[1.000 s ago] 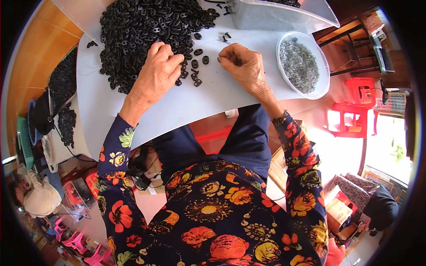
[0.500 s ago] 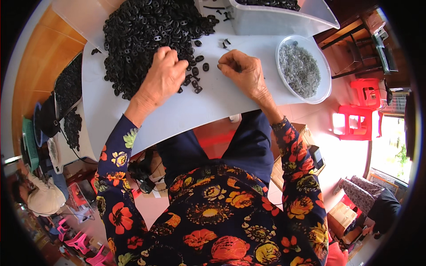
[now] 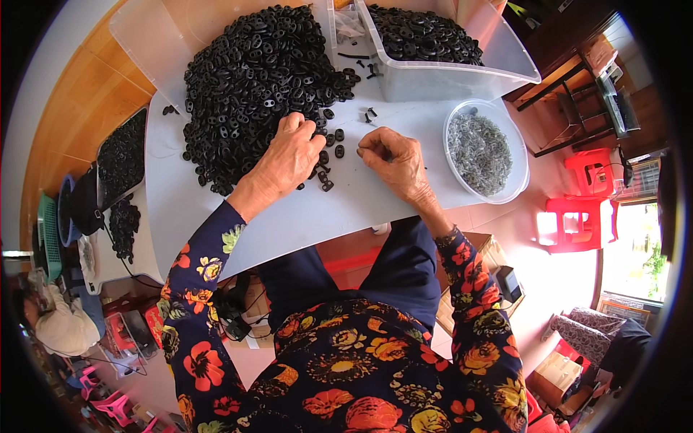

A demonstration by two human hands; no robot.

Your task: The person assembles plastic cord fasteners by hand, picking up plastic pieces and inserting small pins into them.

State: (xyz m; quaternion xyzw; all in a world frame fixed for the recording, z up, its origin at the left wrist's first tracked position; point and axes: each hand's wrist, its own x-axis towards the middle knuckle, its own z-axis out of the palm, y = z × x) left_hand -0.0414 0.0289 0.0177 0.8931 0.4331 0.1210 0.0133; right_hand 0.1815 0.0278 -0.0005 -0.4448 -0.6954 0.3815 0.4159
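My left hand (image 3: pixel 291 153) is at the lower right edge of a big heap of small black oval plastic pieces with two holes (image 3: pixel 253 90). Its fingers are curled together, and what they pinch is hidden beneath them. To the right, just above the table, my right hand (image 3: pixel 395 160) has thumb and forefinger pressed together; anything between them is too small to make out. Between the hands lie a few loose black ovals (image 3: pixel 339 151). Beyond my right hand are several small black pins (image 3: pixel 369 115).
Right of my right hand sits a round clear tub (image 3: pixel 521 177) of small transparent parts. A translucent bin (image 3: pixel 447 85) with more black pieces stands behind. The pale table's (image 3: pixel 289 231) near edge is close to my lap. Red stools (image 3: pixel 577 224) stand at the right.
The whole view has tilted, so the table appears lower. My left hand has shifted slightly right toward the loose ovals. My right hand keeps its pinch in nearly the same place.
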